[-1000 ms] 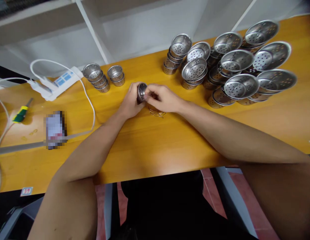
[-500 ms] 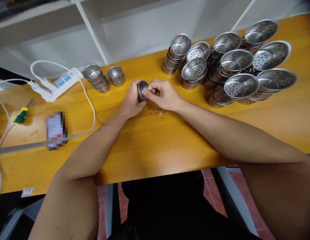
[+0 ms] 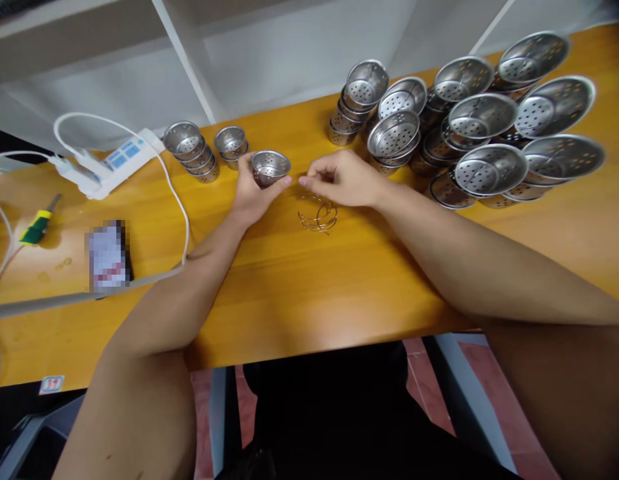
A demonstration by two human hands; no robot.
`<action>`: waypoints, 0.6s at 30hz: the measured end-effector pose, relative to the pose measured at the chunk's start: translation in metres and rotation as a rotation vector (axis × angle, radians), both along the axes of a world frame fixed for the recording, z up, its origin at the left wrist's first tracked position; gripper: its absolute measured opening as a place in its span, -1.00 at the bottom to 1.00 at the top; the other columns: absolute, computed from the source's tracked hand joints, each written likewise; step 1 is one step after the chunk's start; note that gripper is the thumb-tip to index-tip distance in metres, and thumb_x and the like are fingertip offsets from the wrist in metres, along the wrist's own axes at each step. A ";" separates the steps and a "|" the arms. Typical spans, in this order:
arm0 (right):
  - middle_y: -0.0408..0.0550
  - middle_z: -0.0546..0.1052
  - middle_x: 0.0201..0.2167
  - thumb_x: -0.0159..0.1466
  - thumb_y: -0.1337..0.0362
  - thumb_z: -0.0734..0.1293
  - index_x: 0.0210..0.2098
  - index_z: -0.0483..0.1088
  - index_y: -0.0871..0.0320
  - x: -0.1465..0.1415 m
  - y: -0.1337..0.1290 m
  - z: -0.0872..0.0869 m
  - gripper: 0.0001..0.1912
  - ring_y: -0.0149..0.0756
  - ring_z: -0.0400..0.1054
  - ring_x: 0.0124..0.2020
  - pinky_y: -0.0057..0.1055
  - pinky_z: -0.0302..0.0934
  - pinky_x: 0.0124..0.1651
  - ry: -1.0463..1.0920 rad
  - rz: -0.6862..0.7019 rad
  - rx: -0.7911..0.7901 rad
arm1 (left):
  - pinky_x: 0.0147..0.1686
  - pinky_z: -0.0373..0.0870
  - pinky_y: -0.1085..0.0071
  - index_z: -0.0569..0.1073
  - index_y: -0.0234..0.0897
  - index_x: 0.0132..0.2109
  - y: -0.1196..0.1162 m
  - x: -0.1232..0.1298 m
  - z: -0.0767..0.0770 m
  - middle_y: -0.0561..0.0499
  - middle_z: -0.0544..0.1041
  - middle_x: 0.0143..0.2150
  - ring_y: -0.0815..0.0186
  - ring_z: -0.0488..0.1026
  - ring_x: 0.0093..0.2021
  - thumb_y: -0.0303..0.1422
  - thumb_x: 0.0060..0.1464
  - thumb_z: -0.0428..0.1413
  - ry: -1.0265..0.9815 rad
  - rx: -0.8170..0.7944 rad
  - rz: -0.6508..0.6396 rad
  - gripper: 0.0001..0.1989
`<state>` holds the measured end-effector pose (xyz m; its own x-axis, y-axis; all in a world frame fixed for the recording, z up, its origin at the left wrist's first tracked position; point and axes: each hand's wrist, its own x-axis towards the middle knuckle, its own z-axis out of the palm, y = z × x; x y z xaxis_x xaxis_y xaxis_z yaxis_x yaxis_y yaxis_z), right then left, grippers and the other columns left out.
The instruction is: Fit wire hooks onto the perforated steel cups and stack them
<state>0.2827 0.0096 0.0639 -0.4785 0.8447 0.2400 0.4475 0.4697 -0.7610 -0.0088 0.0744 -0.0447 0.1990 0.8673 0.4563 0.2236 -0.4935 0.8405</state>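
My left hand (image 3: 250,193) is closed around a small perforated metal cup (image 3: 270,168), its mouth facing up and tilted a little toward me. To the right of the cup and apart from it is my right hand (image 3: 339,177), with thumb and fingers drawn together in a pinch. Whether anything thin sits between those fingertips, I cannot make out. Several thin wire rings (image 3: 318,217) lie loosely on the table just below my right hand. Left of the held cup stand a short stack of like cups (image 3: 231,141) and a taller one (image 3: 185,148).
Many stacked perforated cups (image 3: 490,170) of larger sizes crowd the table's right side. A white power strip (image 3: 122,163) with cables, a green and yellow screwdriver (image 3: 36,227) and a blurred phone-like object (image 3: 108,258) lie left. Behind the orange table (image 3: 289,300) rise pale shelf panels.
My right hand has drawn away from the cup to the right. My left hand has moved slightly left, and the cup has turned more upright. The wire rings now show more fully.
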 end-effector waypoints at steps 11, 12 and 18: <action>0.27 0.75 0.32 0.56 -0.62 0.57 0.54 0.65 0.06 0.000 0.006 -0.016 -0.01 0.22 0.69 0.23 0.12 0.66 0.32 -0.043 -0.131 0.164 | 0.58 0.77 -0.22 0.46 0.03 0.50 -0.002 0.011 -0.004 -0.16 0.70 0.42 -0.15 0.77 0.54 0.39 0.23 0.67 -0.074 -0.011 -0.071 0.01; 0.29 0.73 0.39 0.53 -0.64 0.59 0.64 0.59 0.05 -0.003 0.008 -0.017 0.09 0.27 0.69 0.30 0.17 0.67 0.36 -0.035 -0.118 0.168 | 0.56 0.79 -0.21 0.45 0.04 0.50 -0.003 0.011 -0.004 -0.15 0.70 0.43 -0.13 0.78 0.52 0.36 0.22 0.69 -0.076 -0.016 -0.096 0.01; 0.25 0.76 0.30 0.37 -0.50 0.78 0.39 0.74 -0.01 -0.038 0.035 -0.002 -0.09 0.40 0.60 0.40 0.42 0.54 0.56 -0.123 -0.036 0.159 | 0.50 0.84 -0.17 0.39 0.09 0.50 -0.004 0.008 0.000 -0.13 0.67 0.47 -0.10 0.78 0.47 0.17 0.18 0.74 -0.091 -0.013 -0.190 0.00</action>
<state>0.2448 0.0450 0.0624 -0.4826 0.8179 0.3132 0.5511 0.5615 -0.6172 -0.0005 0.0706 -0.0446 0.3180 0.8241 0.4688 0.0509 -0.5086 0.8595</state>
